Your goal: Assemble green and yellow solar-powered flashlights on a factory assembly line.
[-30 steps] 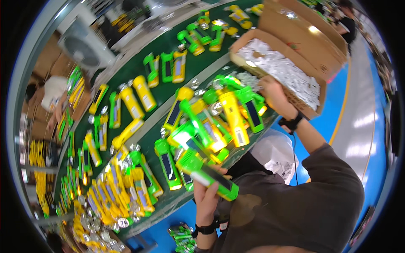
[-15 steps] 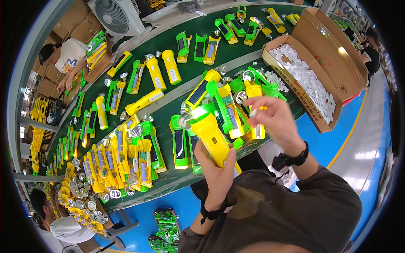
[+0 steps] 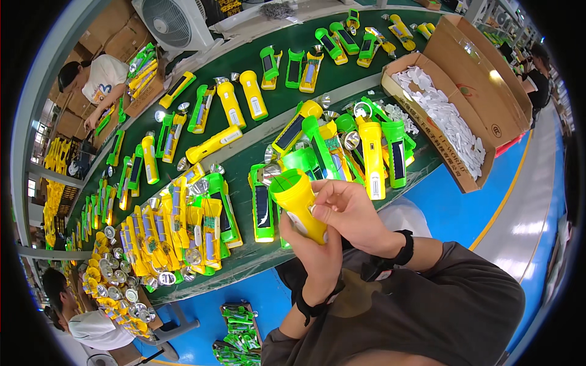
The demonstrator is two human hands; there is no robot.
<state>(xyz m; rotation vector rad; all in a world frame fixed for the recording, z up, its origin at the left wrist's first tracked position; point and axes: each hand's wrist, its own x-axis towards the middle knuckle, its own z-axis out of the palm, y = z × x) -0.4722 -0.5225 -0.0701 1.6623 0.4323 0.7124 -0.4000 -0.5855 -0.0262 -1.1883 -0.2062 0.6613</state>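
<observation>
My left hand (image 3: 314, 262) is wrapped round the lower half of a yellow flashlight housing (image 3: 294, 194), tilted with its open wide end up and to the left. Thin wires run from that end to a silver reflector (image 3: 268, 174). My right hand (image 3: 354, 218) is against the side of the housing, thumb and fingers pinched together. Whatever small piece sits in the pinch is too small to make out. Just beyond my hands lie green and yellow flashlights, among them an upright yellow flashlight (image 3: 372, 158) and a green one with a dark panel (image 3: 262, 207).
A cardboard box (image 3: 455, 155) of small white plastic pieces stands at the right. Many half-open flashlights (image 3: 165, 235) are heaped on the green bench at the left. More lie along the green belt (image 3: 268, 108). Co-workers (image 3: 105, 79) sit at the left and far right.
My right hand has come down and left, from beside the upright flashlight to the held housing. The housing has turned in my left hand, so its open end now shows.
</observation>
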